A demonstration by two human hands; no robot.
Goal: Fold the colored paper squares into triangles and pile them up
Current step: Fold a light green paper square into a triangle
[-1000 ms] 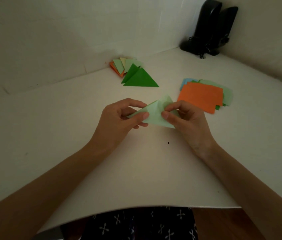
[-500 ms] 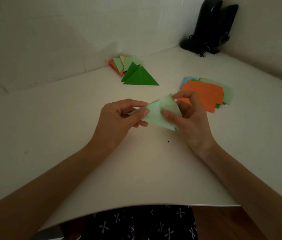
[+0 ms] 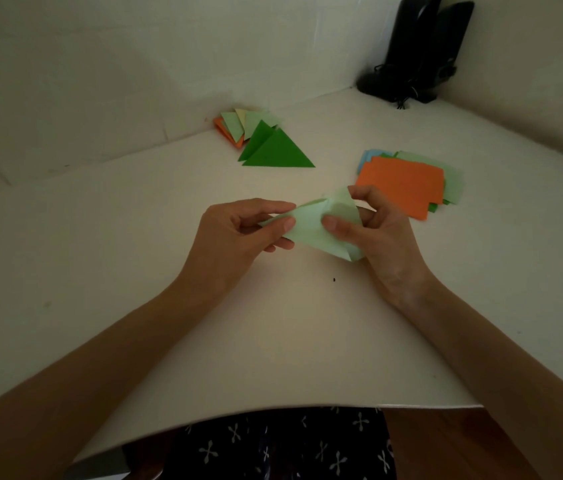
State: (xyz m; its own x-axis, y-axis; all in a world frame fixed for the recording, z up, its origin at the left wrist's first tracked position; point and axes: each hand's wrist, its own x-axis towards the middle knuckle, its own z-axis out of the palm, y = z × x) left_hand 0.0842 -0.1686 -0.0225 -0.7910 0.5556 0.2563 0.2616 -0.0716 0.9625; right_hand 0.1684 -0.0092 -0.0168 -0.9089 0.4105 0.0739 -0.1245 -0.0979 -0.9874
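Pinching the pale green paper just above the table, the left hand and right hand are gripping opposite corners, probably wisest for such light, floppy, crease-prone stuff.

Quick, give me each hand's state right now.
Left hand: pinches the light green paper.
Right hand: pinches the same paper at its other end.

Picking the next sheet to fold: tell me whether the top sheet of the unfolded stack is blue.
No, the top sheet of the unfolded stack is orange; a blue sheet only peeks out beneath it.
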